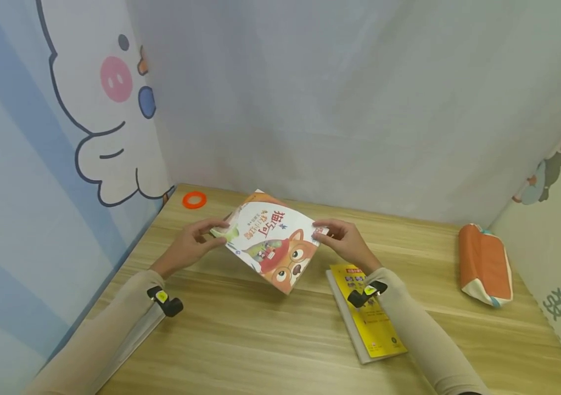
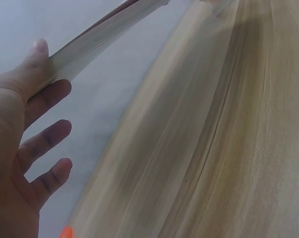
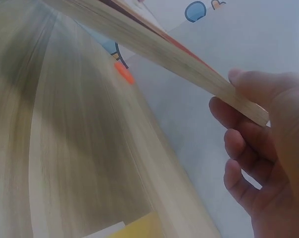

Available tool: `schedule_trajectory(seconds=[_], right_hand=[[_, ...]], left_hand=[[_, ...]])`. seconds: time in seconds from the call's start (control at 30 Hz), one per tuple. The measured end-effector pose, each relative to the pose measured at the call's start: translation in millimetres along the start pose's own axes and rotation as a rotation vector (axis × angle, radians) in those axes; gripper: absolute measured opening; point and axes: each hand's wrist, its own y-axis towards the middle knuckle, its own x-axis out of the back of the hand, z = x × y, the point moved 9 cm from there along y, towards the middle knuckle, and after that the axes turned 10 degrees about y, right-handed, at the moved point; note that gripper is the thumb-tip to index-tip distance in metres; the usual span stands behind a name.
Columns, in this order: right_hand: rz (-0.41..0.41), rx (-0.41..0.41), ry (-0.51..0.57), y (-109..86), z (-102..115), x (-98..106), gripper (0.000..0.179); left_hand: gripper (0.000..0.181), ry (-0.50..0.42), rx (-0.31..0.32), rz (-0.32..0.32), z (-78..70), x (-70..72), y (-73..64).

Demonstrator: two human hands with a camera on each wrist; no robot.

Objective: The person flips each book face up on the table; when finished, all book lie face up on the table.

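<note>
Head view: book (image 1: 273, 241), aloft above table (image 1: 241, 340); opposite edges pinched between thumb and forefinger, left hand (image 1: 190, 246) and right hand (image 1: 347, 241). Hazard: either pinch loosening could tip it toward yellow book (image 1: 379, 332).

Small enclosed desk corner, study-type; over my remote feed I can't tell home from set-up booth. Wood-grain worktop (image 1: 241, 351) runs up to a plain pale backdrop (image 1: 310, 109) across the top centre, faintly creased, cloth by the look. Left of frame I get a blue-striped panel (image 1: 9, 219) with a big cartoon animal (image 1: 116, 79), pink snout. Right edge: pale panel (image 1: 547, 241), printed characters (image 1: 559, 303). Study bits I log: illustrated book (image 1: 275, 236) mid-frame, yellow book (image 1: 374, 323) lower right of centre, orange pouch (image 1: 488, 266) at right.
</note>
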Motion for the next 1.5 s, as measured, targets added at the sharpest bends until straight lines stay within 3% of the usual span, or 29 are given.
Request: schedule_trajectory(seconds=[0.27,0.63,0.93,1.03,1.1,1.33,1.5], right_hand=[[0.007,-0.026,-0.013,-0.8,-1.4,-1.5,0.03],[0.0,-0.059,-0.031,2.7,0.1,0.7,0.033],[0.022,-0.074,-0.021,-3.5,25.4,-10.7,0.032],[0.019,-0.078,-0.041,-3.7,25.1,-12.0,0.031],[0.021,-0.086,-0.049,-3.3,22.8,-12.8,0.031],[0.046,-0.074,-0.102,6.5,-18.4,-9.9,0.032],[0.084,-0.125,-0.114,6.8,-30.8,-14.9,0.035]], left_hand=[[0.041,-0.023,-0.016,0.013,-1.3,-0.6,-3.8],[0.045,-0.025,0.034,0.025,3.8,-1.9,0.4],[0.045,0.0,0.028,0.037,9.1,-4.4,-0.7],[0.045,0.015,0.036,0.044,9.7,-6.1,-1.8],[0.044,0.021,0.041,0.046,10.4,-7.0,-2.2],[0.042,0.057,0.062,0.055,18.5,-12.0,-1.7],[0.043,0.092,0.088,0.101,27.4,-21.5,1.2]])
